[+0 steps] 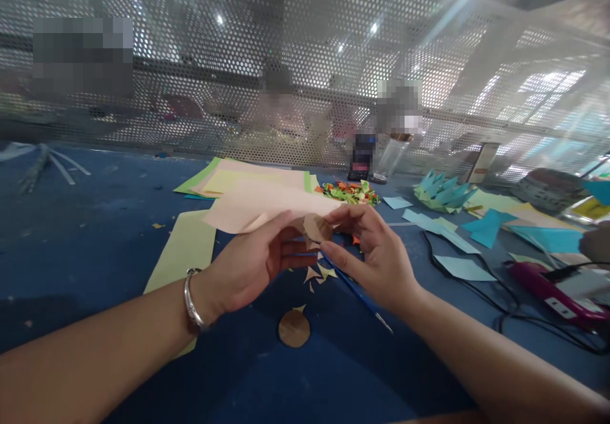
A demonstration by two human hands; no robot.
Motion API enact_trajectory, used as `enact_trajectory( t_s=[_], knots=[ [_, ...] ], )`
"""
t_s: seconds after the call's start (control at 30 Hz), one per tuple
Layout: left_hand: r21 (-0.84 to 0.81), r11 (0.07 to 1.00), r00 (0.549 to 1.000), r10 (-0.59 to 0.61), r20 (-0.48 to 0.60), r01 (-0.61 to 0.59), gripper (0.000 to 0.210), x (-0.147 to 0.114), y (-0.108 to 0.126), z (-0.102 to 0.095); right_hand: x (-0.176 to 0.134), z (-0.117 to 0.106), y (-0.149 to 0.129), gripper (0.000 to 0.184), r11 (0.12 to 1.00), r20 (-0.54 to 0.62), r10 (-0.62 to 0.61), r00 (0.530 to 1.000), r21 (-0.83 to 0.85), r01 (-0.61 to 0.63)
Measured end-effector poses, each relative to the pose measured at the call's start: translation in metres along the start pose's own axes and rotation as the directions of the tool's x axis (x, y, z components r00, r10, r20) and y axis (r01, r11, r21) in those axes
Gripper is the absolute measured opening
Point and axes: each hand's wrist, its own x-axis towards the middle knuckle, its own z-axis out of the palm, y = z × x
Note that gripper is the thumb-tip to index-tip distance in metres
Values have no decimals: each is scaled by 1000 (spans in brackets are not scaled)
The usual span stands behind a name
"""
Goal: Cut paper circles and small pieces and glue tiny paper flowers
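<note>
My left hand (250,262) is closed on a pale pink sheet of paper (238,211), which stretches out above its thumb. At the sheet's right end a small brown disc (320,228) lies against the paper, with a dark line along its left edge. My right hand (374,255) pinches the disc and the paper edge between thumb and fingers. Below the hands, a second round brown disc (294,330) lies flat on the blue table, a small paper scrap at its top. A thin blue stick-like tool (355,290) lies under my right hand, near pink and yellow scraps (317,274).
Coloured sheets (257,173) and a pile of paper clippings (350,192) lie behind the hands. Pale green paper (185,246) is at left. Rightward are a blue paper crown-like piece (443,192), a clear bottle (388,160), a black cable (469,284) and a magenta power strip (557,294).
</note>
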Motion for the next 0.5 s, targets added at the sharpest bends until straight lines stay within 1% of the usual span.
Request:
enact_trajectory(
  t_s=[0.1, 0.2, 0.33, 0.5],
  knots=[
    [-69, 998, 1000, 17, 17, -15, 37, -1, -4, 8, 0, 2, -2, 33, 981, -34, -55, 998, -190, 47],
    [-129, 991, 1000, 27, 7, -25, 39, -6, -6, 15, 1, 4, -3, 33, 950, -63, -97, 993, -304, 74],
    [-185, 981, 999, 53, 1, -52, 39, -12, -9, 23, 2, 5, -3, 31, 933, -74, -131, 989, -345, 97],
    [-206, 974, 996, 93, 5, -90, 41, -16, -11, 30, 0, 4, -5, 32, 920, -61, -164, 985, -370, 130]
  ],
)
